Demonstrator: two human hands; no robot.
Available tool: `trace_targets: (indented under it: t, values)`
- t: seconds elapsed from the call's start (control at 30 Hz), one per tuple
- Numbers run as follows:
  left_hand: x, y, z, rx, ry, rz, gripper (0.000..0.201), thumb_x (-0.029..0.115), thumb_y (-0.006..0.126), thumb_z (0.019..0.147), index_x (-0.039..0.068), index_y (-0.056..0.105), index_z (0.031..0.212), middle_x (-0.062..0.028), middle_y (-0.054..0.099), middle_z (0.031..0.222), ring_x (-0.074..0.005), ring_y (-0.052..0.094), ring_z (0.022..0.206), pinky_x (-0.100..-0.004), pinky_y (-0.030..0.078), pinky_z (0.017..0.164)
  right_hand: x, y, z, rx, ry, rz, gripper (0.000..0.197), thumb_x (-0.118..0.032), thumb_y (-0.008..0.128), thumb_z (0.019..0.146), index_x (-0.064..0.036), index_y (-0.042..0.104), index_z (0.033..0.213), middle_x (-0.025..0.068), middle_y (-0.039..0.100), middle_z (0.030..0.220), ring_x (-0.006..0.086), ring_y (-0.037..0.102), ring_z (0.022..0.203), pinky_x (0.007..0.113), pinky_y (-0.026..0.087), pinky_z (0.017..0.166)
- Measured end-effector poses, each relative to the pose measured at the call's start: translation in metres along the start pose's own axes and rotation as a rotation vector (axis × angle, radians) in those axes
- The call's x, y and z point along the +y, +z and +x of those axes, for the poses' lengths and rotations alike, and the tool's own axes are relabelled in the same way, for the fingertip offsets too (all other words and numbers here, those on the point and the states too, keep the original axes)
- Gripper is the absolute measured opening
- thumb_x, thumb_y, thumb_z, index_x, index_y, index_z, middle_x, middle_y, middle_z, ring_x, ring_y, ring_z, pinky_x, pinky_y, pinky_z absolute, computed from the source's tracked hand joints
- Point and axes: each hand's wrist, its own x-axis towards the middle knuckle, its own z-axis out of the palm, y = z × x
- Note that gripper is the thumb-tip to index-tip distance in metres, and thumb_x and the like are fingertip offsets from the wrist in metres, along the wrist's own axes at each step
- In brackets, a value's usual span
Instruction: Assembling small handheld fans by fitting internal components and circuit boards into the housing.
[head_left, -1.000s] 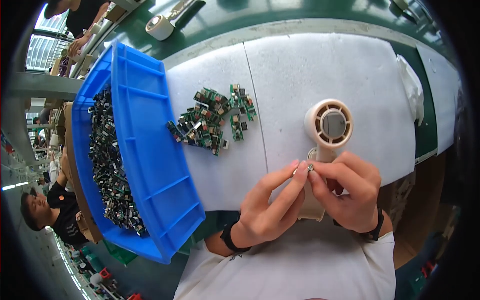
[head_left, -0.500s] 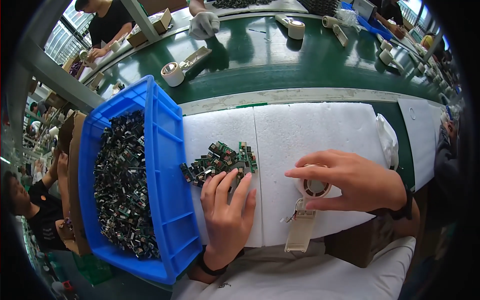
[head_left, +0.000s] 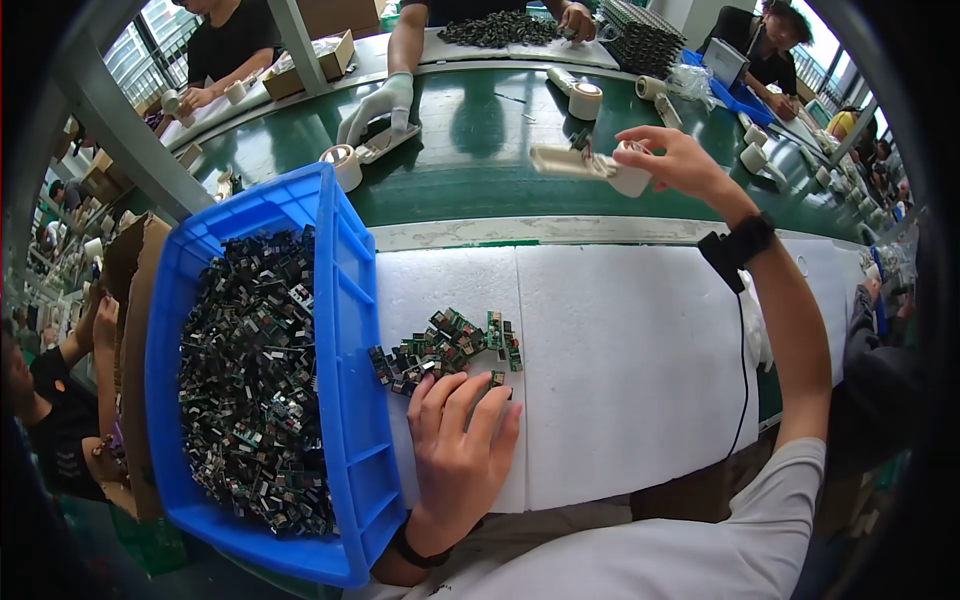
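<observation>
Moved since 0.5 s ago: right hand (head_left: 672, 160), from the white foam pad (head_left: 640, 350) up and out over the green conveyor belt (head_left: 470, 170), arm near full stretch. Fingers grasp 1 small white handheld fan (head_left: 590, 165), held level above the belt. Left hand (head_left: 460, 440): flat on the pad, fingers released and spread, tips touching the heap of small green circuit boards (head_left: 450, 345) beside the blue bin (head_left: 345, 330). Step judged: setting down 1 finished fan. Next calls for a gentle lowering onto the belt.

Factory assembly line, busy shift.
Green conveyor belt (head_left: 480, 170), a blue bin (head_left: 345, 300) heaped with circuit boards (head_left: 250, 380), workers seated along both sides.
</observation>
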Motion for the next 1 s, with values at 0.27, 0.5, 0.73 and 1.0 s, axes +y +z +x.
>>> trace_targets:
  t: [0.27,0.5,0.73,1.0]
  values:
    - [-0.002,-0.002,0.002,-0.034,-0.008,-0.005,0.023,0.01,0.077,0.083,0.008,0.072,0.105,-0.0081,0.067,0.113,-0.0281,0.059,0.111,-0.0506,0.04,0.107,-0.004,0.028,0.067,0.092,0.241,-0.257,0.068,-0.066,0.061,0.09,-0.0084,0.07,0.126,0.0186,0.074,0.104,0.0272,0.071,0.1,0.038,0.056,0.087]
    - [-0.005,-0.003,0.002,-0.072,0.001,-0.034,0.027,0.008,0.077,0.079,0.008,0.072,0.105,-0.0073,0.067,0.111,-0.0266,0.059,0.109,-0.0498,0.039,0.107,0.093,-0.015,0.109,0.506,0.429,-0.707,0.068,-0.05,0.064,0.092,-0.0124,0.048,0.147,0.0196,0.043,0.151,0.0351,0.053,0.132,0.045,0.047,0.106]
    - [-0.005,-0.001,0.004,-0.023,-0.047,-0.128,0.026,0.004,0.076,0.077,0.009,0.072,0.103,-0.005,0.069,0.105,-0.0242,0.061,0.107,-0.0484,0.038,0.108,0.19,-0.02,0.127,0.646,0.441,-0.586,0.061,-0.034,0.066,0.092,-0.0142,0.047,0.146,0.0241,0.055,0.138,0.0392,0.057,0.126,0.047,0.048,0.104]
    - [-0.009,0.001,0.004,0.005,-0.026,-0.127,0.02,0.006,0.077,0.078,0.01,0.069,0.096,-0.003,0.069,0.103,-0.0232,0.062,0.105,-0.048,0.037,0.108,0.161,-0.011,0.12,0.623,0.47,-0.314,0.058,-0.034,0.067,0.09,-0.0189,0.053,0.144,0.0228,0.063,0.129,0.0378,0.061,0.121,0.044,0.049,0.102]
